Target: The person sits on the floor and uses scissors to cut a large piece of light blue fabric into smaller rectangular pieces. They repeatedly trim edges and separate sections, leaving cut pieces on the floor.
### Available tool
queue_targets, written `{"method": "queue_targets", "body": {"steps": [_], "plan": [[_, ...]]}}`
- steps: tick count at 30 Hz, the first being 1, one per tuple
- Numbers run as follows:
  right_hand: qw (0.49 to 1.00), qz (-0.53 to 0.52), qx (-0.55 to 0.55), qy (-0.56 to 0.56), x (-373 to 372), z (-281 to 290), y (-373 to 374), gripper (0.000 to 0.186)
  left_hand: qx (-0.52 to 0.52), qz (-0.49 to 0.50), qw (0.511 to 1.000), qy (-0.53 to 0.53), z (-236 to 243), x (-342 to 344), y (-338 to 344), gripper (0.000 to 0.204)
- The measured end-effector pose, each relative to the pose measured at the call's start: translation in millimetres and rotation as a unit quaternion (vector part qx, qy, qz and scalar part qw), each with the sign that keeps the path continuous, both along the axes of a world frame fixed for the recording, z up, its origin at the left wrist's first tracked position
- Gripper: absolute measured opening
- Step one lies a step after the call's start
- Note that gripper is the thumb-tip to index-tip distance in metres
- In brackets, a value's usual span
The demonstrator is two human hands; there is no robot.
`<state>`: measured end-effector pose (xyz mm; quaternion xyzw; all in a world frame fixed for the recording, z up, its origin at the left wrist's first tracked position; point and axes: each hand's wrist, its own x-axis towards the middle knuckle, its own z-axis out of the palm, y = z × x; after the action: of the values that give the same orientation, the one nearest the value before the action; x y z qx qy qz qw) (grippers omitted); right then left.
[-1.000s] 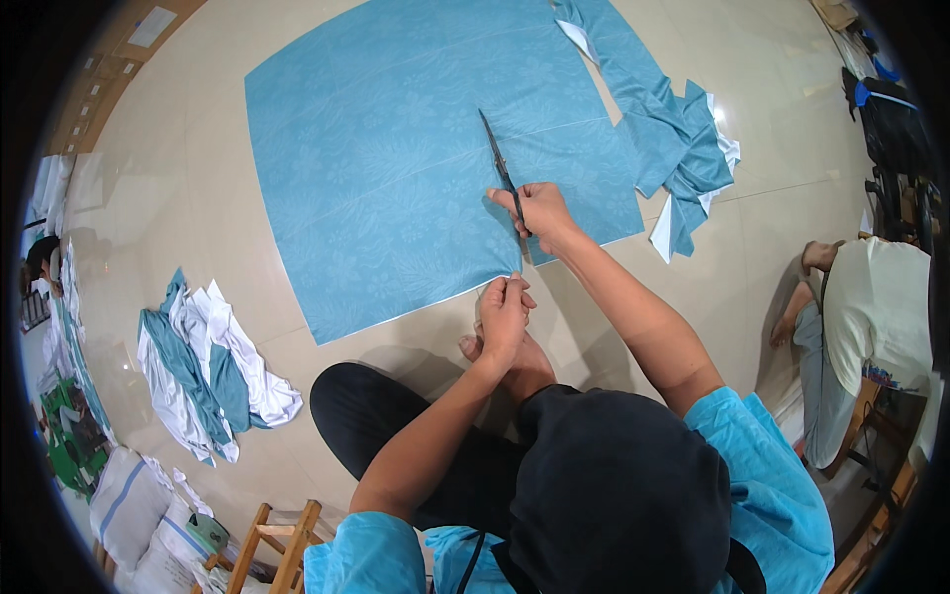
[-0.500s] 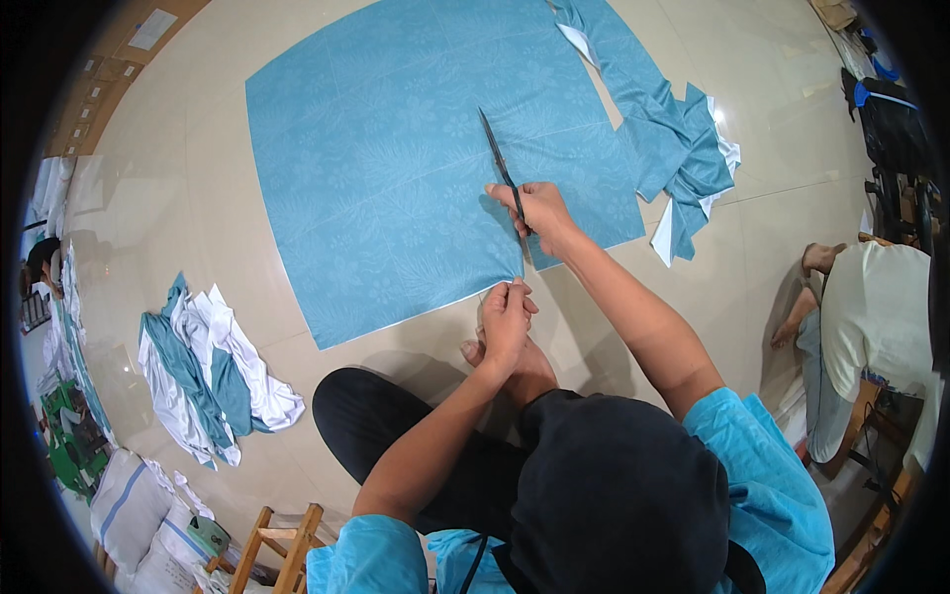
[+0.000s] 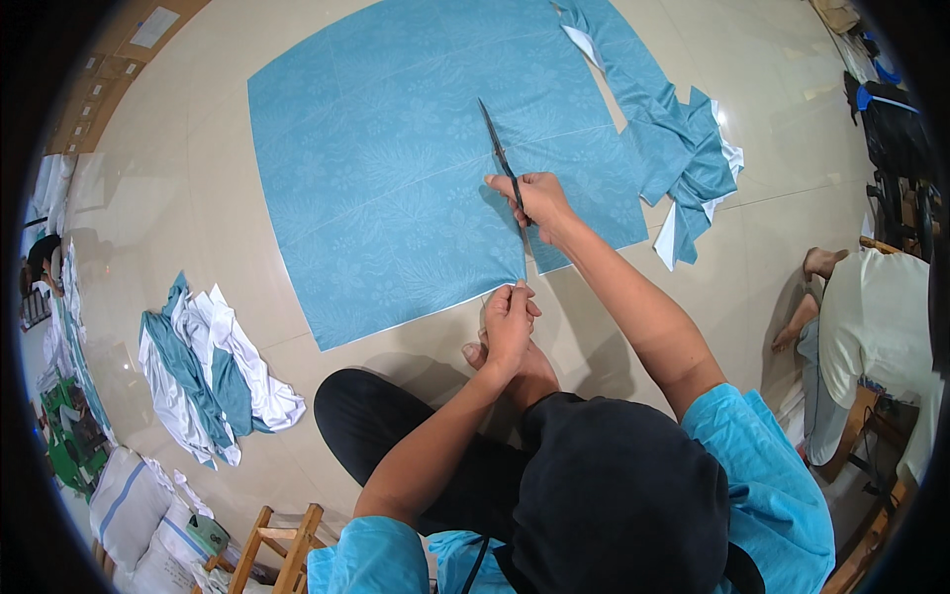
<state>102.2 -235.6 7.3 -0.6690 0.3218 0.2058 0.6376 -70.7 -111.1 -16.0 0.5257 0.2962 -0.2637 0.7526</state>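
A large sheet of blue-green leaf-patterned fabric (image 3: 386, 168) lies spread on the tiled floor, with a slit running in from its near edge. My right hand (image 3: 537, 205) is closed round the handles of black scissors (image 3: 503, 156), whose blades point away from me over the cloth at the head of the slit. Closer to my body, my left hand (image 3: 509, 315) pinches the near edge of the fabric just left of the slit. My bare foot shows right behind that hand.
Crumpled blue-green fabric pieces (image 3: 691, 163) lie along the sheet's right side. On the left is a heap of white and teal cloth (image 3: 213, 371). Another person (image 3: 871, 327) sits at the right, bare feet on the floor. A wooden stool (image 3: 282, 549) and white sacks (image 3: 134, 505) stand lower left.
My right hand and the scissors have shifted slightly away from me, farther up the fabric. The left hand keeps its pinch on the near edge.
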Motion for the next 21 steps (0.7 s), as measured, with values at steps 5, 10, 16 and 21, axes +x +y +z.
{"method": "queue_targets", "body": {"steps": [5,10,16,21], "plan": [[1.000,0.002,-0.002,0.000,1.1,-0.6,0.2,0.045,-0.008,0.006,1.000,0.013,-0.7,-0.1,-0.6,0.022],[1.000,0.004,-0.005,0.000,0.8,-3.1,-0.2,0.045,-0.004,0.003,1.000,0.001,0.8,0.0,-0.4,0.022],[1.000,0.007,-0.013,0.002,1.1,-4.7,-1.4,0.045,0.000,0.001,1.000,0.000,0.4,0.1,-0.4,0.022],[1.000,0.007,-0.005,-0.006,0.8,-2.1,-0.6,0.045,0.006,-0.001,1.000,0.001,0.9,0.0,-0.4,0.023]]}}
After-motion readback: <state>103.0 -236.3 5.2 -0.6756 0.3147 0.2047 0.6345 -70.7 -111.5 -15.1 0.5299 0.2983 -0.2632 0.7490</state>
